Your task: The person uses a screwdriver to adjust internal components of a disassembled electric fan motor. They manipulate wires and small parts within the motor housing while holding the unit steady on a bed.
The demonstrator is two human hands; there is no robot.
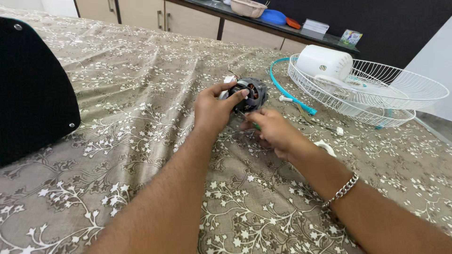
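On the patterned bedspread, mid-frame: both hands meet at a small grey electric motor (251,93).
Left fingers: the left hand (214,109) is clamped on the motor, thumb across its near face, the other fingers curled over the top and far side.
Right fingers: the right hand (274,130) has its fingertips pinched together on a thin tool with a green handle (255,125), whose tip points up toward the underside of the motor.
Motor: it sits low over the brown floral bedspread (141,94), tilted, its copper windings showing through the open face; whether it rests on the cloth I cannot tell.
Wrist: a silver chain bracelet (341,191) circles the right forearm.
Just beside: a small white plastic piece (326,147) lies by the right wrist.
Further right: a white wire fan guard (376,89) holds a white motor housing (325,62), with a turquoise ring (288,89) between the guard and the motor.
Far left: a black rounded object (33,89) lies at the edge.
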